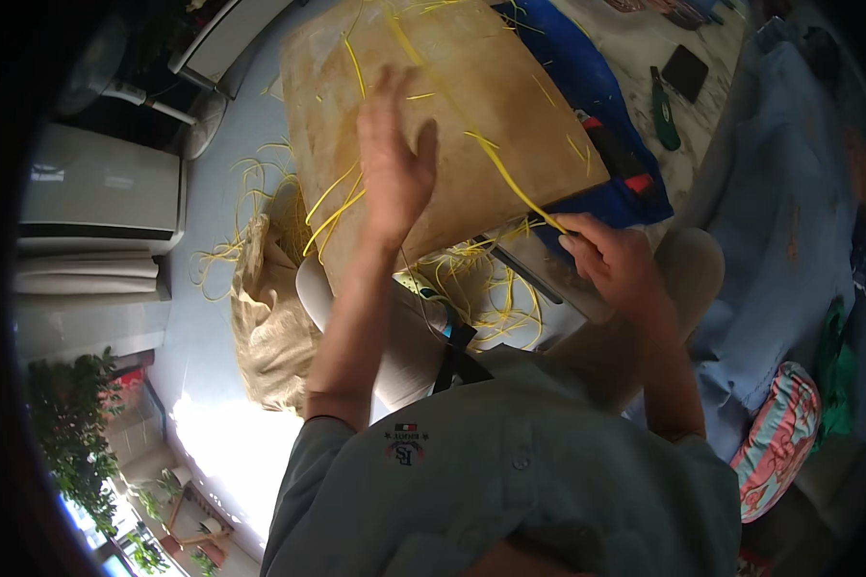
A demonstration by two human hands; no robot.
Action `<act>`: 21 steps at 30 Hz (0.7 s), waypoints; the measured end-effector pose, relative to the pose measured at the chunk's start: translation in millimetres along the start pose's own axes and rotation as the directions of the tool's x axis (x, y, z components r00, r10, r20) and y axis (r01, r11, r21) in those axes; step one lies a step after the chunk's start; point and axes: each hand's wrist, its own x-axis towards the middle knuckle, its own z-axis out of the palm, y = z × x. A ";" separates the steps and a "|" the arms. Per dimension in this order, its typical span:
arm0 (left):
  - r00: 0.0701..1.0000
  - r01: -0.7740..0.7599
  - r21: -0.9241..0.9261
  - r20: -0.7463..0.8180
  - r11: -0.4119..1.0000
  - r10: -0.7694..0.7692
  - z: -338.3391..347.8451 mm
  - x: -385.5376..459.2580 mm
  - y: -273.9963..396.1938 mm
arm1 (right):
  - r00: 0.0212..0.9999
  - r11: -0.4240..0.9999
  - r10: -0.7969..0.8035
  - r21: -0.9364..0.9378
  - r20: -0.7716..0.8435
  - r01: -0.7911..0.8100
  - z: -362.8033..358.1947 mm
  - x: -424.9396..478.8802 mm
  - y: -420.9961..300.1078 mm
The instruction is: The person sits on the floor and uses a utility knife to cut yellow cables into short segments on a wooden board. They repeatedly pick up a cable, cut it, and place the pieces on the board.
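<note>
A worn wooden board (505,173) lies across the space before me, over my knees. Above its left half my left hand (397,155) is raised, blurred, thumb held away from the fingers and nothing seen in it. Thumb and fingertips of my right hand (606,252) pinch the near end of a yellow wire-like strand (512,180) just beyond the board's near right edge. That strand runs up the board and blurs towards the far edge. More yellow strands (332,213) lie beside my left forearm, and short yellow scraps (576,148) are scattered over the wood.
A tangle of yellow strands (505,310) hangs below the board. At left stands a tan sack (270,324) with loose strands around it. A blue cloth (592,79), a green-handled tool (665,119) and a dark flat object (685,73) lie at right on a marble-patterned surface (631,40).
</note>
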 end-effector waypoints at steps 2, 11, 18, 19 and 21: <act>0.815 -0.504 0.141 0.404 0.852 0.415 -23.4 7.8 10.4 | 0.993 0.994 -0.085 -0.064 0.086 0.090 -18.8 3.4 1.4; 0.742 -0.367 0.004 0.604 0.930 0.290 -24.2 -46.2 9.3 | 0.947 0.887 0.071 0.415 0.313 -0.203 -30.6 87.4 81.1; 0.842 -0.245 0.287 0.536 0.926 0.056 -16.1 -63.7 7.6 | 0.852 0.893 -0.106 -0.426 -0.512 -0.145 -20.0 71.0 102.0; 0.848 -0.230 0.312 0.530 0.922 0.033 -14.7 -63.5 6.3 | 0.842 0.802 -0.213 -0.580 -0.496 -0.139 -23.1 64.7 108.3; 0.857 -0.201 0.359 0.516 0.911 -0.015 -11.0 -63.6 3.3 | 0.888 0.690 -0.167 -0.694 -0.428 -0.204 -23.8 51.1 113.4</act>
